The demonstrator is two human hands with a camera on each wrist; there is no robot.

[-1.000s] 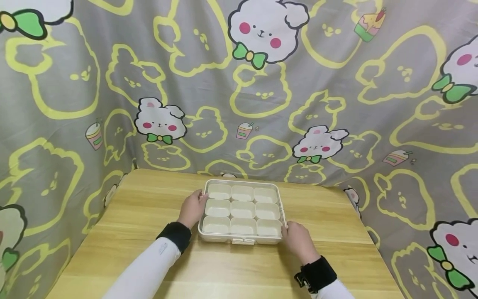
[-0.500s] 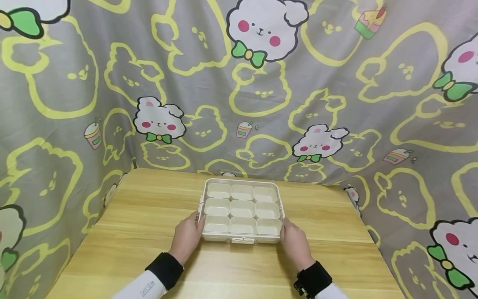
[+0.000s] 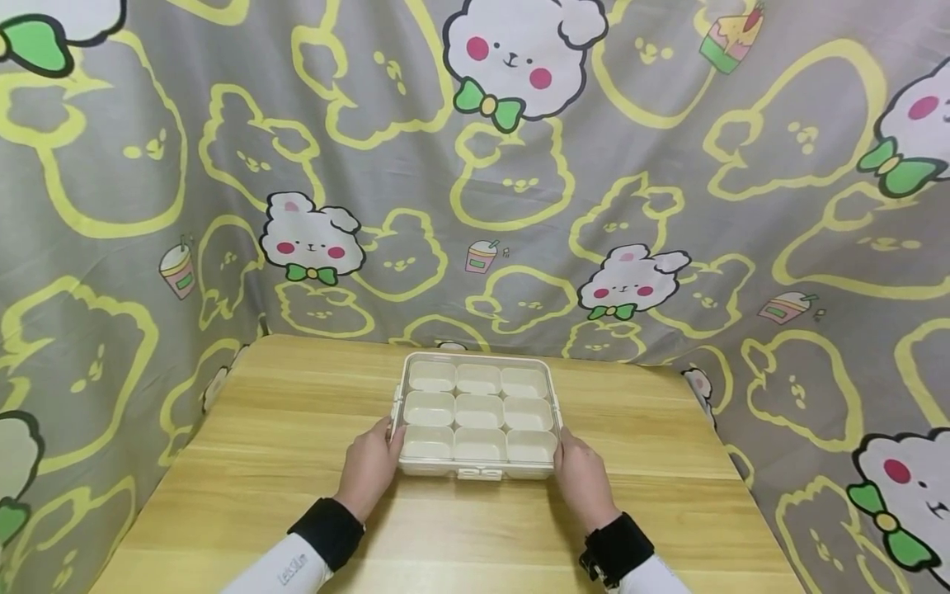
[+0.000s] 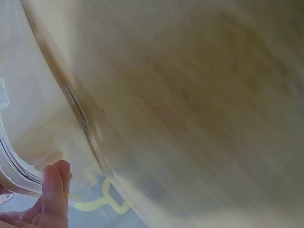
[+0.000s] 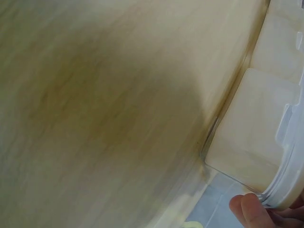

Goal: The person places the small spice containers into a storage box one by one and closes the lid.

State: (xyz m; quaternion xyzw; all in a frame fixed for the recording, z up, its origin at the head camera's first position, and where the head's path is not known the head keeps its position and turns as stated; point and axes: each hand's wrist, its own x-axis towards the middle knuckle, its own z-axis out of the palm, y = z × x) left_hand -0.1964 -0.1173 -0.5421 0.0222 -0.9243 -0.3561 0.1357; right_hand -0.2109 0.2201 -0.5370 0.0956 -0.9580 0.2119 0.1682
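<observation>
A cream storage box [image 3: 478, 450] with a see-through lid and nine small cups inside, in three rows of three, lies flat at the middle of the table. My left hand [image 3: 367, 466] grips its left side near the front corner, thumb along the rim. On the opposite side my right hand [image 3: 585, 474] holds the right edge, also close to the front. In the left wrist view, fingertips [image 4: 54, 183] touch the box's rounded rim. The right wrist view has fingers [image 5: 249, 209] at the box's corner. Whether the base touches the wood is hard to tell.
The wooden table [image 3: 282, 429] stretches out around the box on all sides. A grey curtain [image 3: 416, 165] printed with white and yellow cartoon animals hangs behind the table and along both sides. A white latch [image 3: 480, 473] sits on the box's front.
My left hand has slid from the middle of the box's left side toward its front corner. My right hand has shifted slightly along the right side. The box has hardly moved.
</observation>
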